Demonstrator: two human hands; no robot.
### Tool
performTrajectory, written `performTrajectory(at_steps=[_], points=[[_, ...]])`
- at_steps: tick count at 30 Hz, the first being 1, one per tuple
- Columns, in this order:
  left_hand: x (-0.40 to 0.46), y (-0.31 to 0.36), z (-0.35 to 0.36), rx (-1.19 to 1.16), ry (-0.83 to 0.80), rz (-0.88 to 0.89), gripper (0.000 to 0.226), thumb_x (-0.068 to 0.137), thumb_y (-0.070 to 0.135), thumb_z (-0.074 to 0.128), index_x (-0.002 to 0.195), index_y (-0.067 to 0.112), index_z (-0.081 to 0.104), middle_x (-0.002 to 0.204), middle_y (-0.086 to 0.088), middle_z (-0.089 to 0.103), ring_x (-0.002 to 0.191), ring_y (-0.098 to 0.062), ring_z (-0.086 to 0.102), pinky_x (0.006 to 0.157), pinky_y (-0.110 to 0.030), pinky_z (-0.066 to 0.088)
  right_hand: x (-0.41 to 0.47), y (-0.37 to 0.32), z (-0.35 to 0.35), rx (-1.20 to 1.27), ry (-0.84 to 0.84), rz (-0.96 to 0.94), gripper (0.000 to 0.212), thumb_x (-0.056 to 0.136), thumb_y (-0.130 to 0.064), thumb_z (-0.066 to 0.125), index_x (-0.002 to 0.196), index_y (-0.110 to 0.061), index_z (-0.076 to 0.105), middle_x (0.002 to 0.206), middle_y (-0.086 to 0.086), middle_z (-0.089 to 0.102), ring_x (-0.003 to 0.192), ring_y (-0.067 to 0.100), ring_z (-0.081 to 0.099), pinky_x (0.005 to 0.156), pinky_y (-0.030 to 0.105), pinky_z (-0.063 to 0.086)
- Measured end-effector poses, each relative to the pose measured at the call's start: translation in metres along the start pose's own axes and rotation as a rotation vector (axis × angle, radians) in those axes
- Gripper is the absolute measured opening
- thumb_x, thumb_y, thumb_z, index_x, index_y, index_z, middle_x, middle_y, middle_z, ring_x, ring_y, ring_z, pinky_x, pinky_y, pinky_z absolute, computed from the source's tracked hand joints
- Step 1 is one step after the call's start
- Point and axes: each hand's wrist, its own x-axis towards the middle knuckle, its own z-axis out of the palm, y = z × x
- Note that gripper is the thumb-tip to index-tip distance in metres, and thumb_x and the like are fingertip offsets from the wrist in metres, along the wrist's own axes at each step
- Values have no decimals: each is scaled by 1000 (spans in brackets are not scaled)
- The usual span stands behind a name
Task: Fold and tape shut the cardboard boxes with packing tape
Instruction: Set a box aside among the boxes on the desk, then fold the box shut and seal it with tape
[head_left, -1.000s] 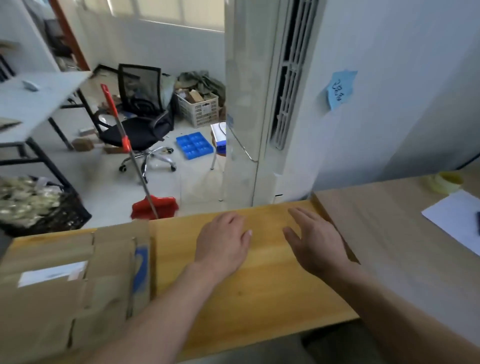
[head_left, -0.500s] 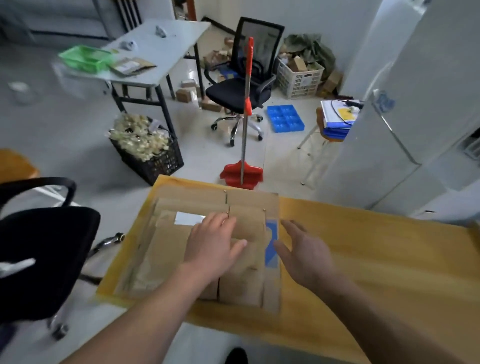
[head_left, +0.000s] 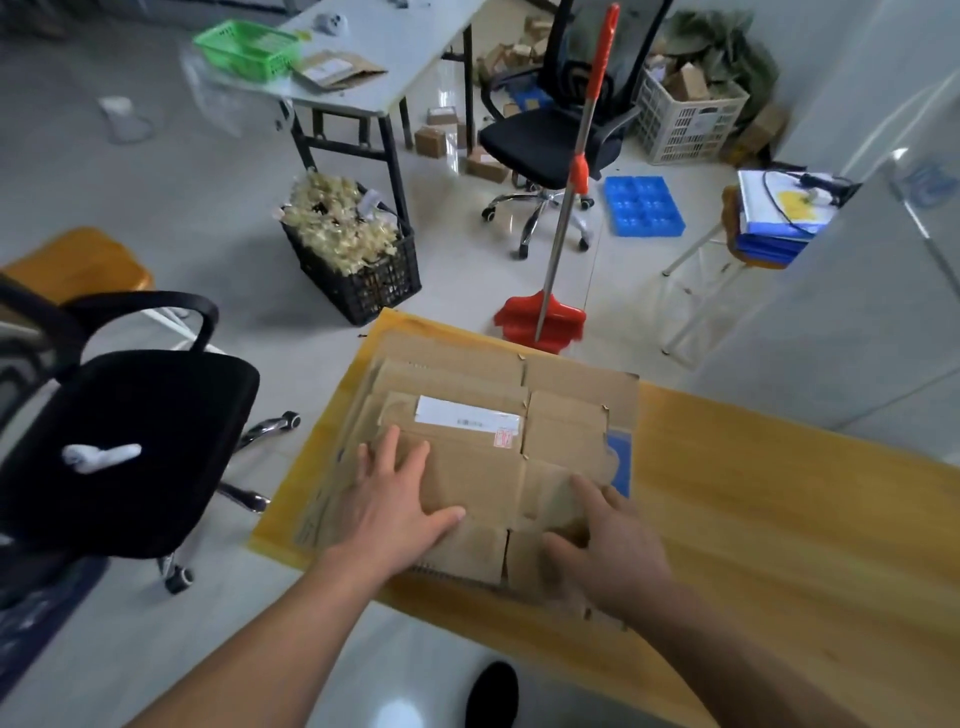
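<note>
**Flattened boxes under both hands, nothing folded yet**

Cardboard boxes (head_left: 467, 467), still flat, lie in a loose stack on the near-left end of the yellow wooden table (head_left: 753, 519), in the lower middle of the frame. The top piece carries a white shipping label (head_left: 467, 415), and a blue patch (head_left: 621, 462) shows at the stack's right edge.

At far left stands a black office chair (head_left: 130, 447) with a small white object (head_left: 101, 457) on its seat. Just right of it, the left hand (head_left: 395, 509) rests flat on the top sheet, fingers straight and spread, gripping nothing. Further right, the right hand (head_left: 608, 556) has its fingers bent around the near-right edge of a cardboard flap, apparently taking hold of it; how firmly cannot be told.

Behind the table, a black crate (head_left: 363, 275) of pale scraps sits on the floor, then a red dustpan (head_left: 540, 322) with its long handle.

The sheets overlap unevenly, so lifting one by a corner may drag others toward the table's near edge, which the stack nearly reaches. A one-sided pull could also crease the flap off its score line. No packing tape is in view here.
</note>
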Motion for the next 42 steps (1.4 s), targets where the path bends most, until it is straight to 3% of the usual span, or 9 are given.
performTrajectory(at_steps=[3, 9, 15, 24, 30, 34, 36, 39, 42], points=[[-6, 11, -8, 5, 46, -2, 95, 67, 85, 49, 146, 41, 18, 160, 12, -7, 149, -30, 3, 107, -54, 36, 0, -3, -7, 46, 63, -12, 64, 78, -56, 58, 133, -45, 27, 117, -15, 38, 83, 5, 47, 57, 9, 32], [-22, 53, -44, -122, 64, 97, 104, 60, 89, 51, 149, 42, 23, 161, 16, -6, 150, -23, 4, 117, -53, 25, -4, 18, -46, 301, 230, 110, 68, 77, -42, 71, 139, -30, 47, 112, -9, 51, 93, 10, 51, 77, 25, 43], [-53, 155, -71, -121, -143, 471, 121, 48, 75, 76, 150, 47, 17, 158, 22, -19, 147, -12, -16, 117, -52, 12, -58, 91, -126, 584, 390, 346, 70, 63, -45, 71, 131, -28, 61, 103, -7, 60, 90, 17, 60, 78, 30, 50], [-163, 413, -22, -140, -63, 1009, 58, 84, 38, 72, 138, 24, 54, 149, 3, 43, 139, -15, 34, 111, -18, 16, -260, 271, -226, 787, 617, 482, 32, 91, -54, 58, 106, -29, 69, 105, -2, 67, 95, 18, 63, 92, 44, 53], [-273, 569, 42, -226, -183, 1209, 23, 96, 23, 57, 112, 27, 73, 107, 4, 73, 103, -19, 63, 79, -22, 42, -413, 351, -246, 788, 799, 565, 81, 67, -77, 57, 125, -20, 57, 113, -2, 59, 103, 20, 56, 80, 30, 46], [-332, 643, 81, -160, -319, 1309, 29, 97, 31, 54, 68, 33, 60, 63, 11, 59, 67, -17, 58, 53, -27, 38, -482, 396, -246, 680, 811, 775, 32, 82, -49, 67, 107, -33, 56, 97, -11, 63, 88, 9, 60, 64, 23, 45], [-354, 674, 102, -139, -408, 1335, 24, 96, 34, 56, 74, 35, 63, 67, 14, 60, 67, -10, 57, 53, -22, 36, -509, 421, -242, 629, 815, 961, 7, 90, -25, 58, 93, -20, 61, 89, 0, 68, 79, 15, 64, 59, 29, 51], [-374, 717, 140, -158, -453, 1306, 16, 91, 37, 63, 96, 25, 73, 93, 5, 69, 84, -13, 61, 72, -25, 48, -538, 450, -234, 599, 814, 1143, 15, 83, -11, 46, 88, -9, 61, 77, 14, 68, 74, 31, 67, 62, 43, 55], [-386, 751, 176, -100, -468, 1216, 45, 78, 45, 74, 114, 23, 59, 107, 3, 55, 89, -15, 53, 77, -28, 44, -557, 474, -224, 632, 904, 1306, 16, 82, -11, 43, 97, -14, 50, 85, 14, 64, 78, 32, 63, 62, 41, 52]])
